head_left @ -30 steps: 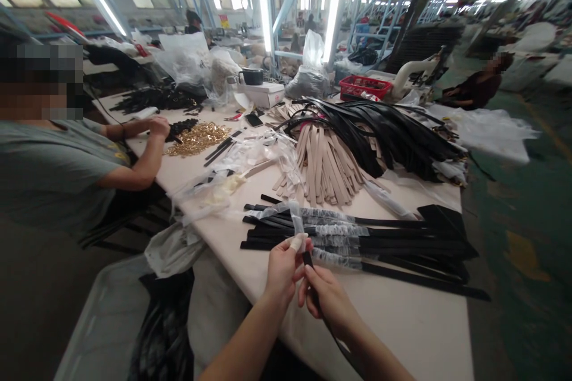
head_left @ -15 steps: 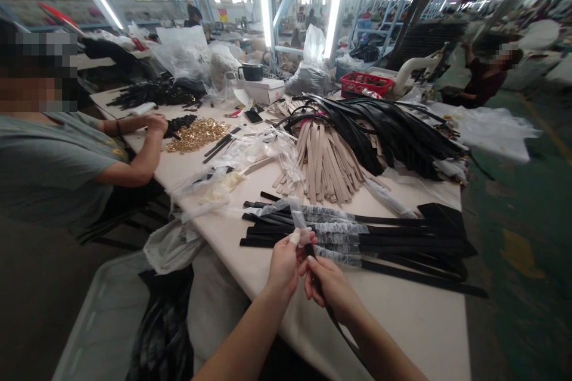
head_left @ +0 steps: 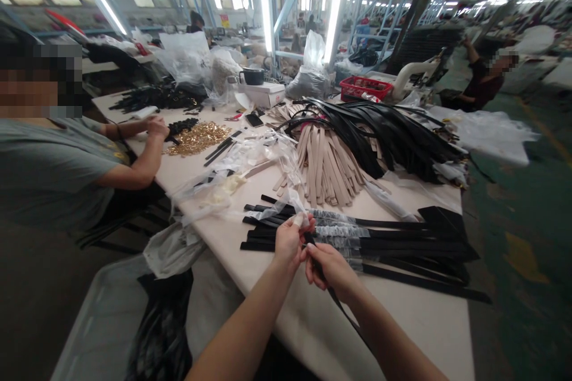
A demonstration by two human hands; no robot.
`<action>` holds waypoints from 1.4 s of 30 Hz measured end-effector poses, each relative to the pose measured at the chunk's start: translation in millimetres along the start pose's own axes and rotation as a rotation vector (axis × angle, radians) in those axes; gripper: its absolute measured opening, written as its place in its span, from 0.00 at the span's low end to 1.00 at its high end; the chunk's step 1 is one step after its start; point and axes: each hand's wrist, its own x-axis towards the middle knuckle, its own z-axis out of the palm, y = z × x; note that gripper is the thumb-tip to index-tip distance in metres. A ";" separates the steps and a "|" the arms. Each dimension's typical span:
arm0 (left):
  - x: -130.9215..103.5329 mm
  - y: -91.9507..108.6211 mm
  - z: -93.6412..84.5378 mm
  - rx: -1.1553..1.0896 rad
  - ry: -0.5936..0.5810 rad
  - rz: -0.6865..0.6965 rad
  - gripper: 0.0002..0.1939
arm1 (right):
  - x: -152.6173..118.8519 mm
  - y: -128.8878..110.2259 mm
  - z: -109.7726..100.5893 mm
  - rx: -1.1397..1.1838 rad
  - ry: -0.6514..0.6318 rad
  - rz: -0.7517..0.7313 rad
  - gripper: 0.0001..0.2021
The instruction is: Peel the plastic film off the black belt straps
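My left hand (head_left: 289,243) is closed, pinching a strip of clear plastic film (head_left: 295,201) that trails up from the fingertips. Close beside it, my right hand (head_left: 329,269) grips a black strap (head_left: 346,313), whose length hangs down past my right forearm over the table's near edge. Between the fingertips the strap's end and the film meet; just how they overlap is hidden. My left thumb has a pale covering on it. Right behind both hands lies a row of black straps (head_left: 406,248) with crinkled clear plastic wraps (head_left: 337,230) around their middles.
Beige straps (head_left: 328,169) and a heap of black straps (head_left: 375,125) lie farther back, with loose plastic film (head_left: 254,152) left of them. A co-worker (head_left: 67,161) sits at left beside gold metal pieces (head_left: 203,138). A red basket (head_left: 364,88) stands behind.
The film above my left hand has dropped lower and leans more to the left. Both hands have shifted slightly, staying together at the strap's end.
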 end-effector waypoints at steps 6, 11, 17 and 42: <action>34.2 12.4 18.3 -0.018 0.006 0.070 0.14 | 31.1 -19.3 -10.9 -0.048 0.029 -0.053 0.18; 37.2 16.1 22.1 -0.008 0.033 0.093 0.18 | 41.6 -23.5 -12.0 -0.069 0.023 -0.066 0.19; 35.5 12.6 22.3 0.016 0.037 0.090 0.20 | 49.4 -17.3 -13.2 -0.102 0.072 -0.064 0.20; 32.0 23.6 27.8 0.089 0.029 0.104 0.14 | 49.1 -21.2 -21.5 -0.111 -0.042 -0.028 0.20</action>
